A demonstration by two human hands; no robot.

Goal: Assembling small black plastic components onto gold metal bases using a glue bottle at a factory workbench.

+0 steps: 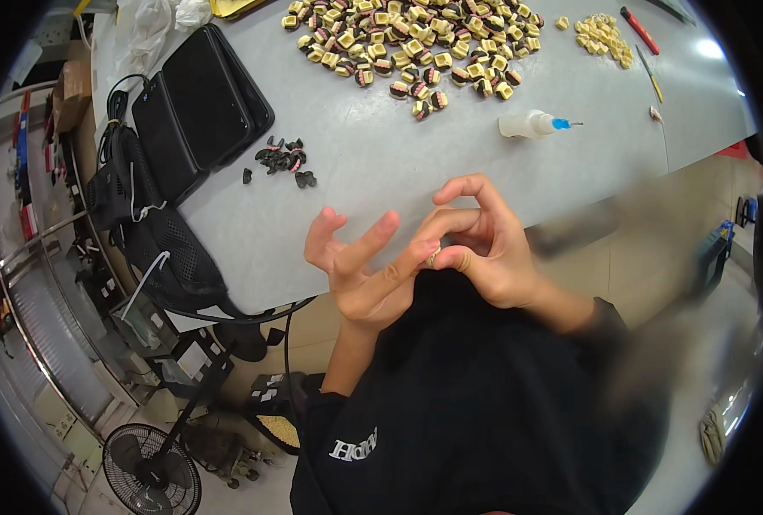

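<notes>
My left hand and my right hand meet over the table's near edge. Between their fingertips is a small cream-coloured piece, mostly covered by the fingers. Both hands pinch it, while other fingers of the left hand stick up, spread apart. Beyond them on the grey table lie a few small black pieces, some with pink strips. A translucent squeeze bottle with a blue needle tip lies on its side to the right.
A big heap of cream, black and pink toothlike pieces covers the far table. Plain cream pieces, a red-handled tool and a thin yellow tool lie far right. A black folding device and black bag sit left; a fan stands below.
</notes>
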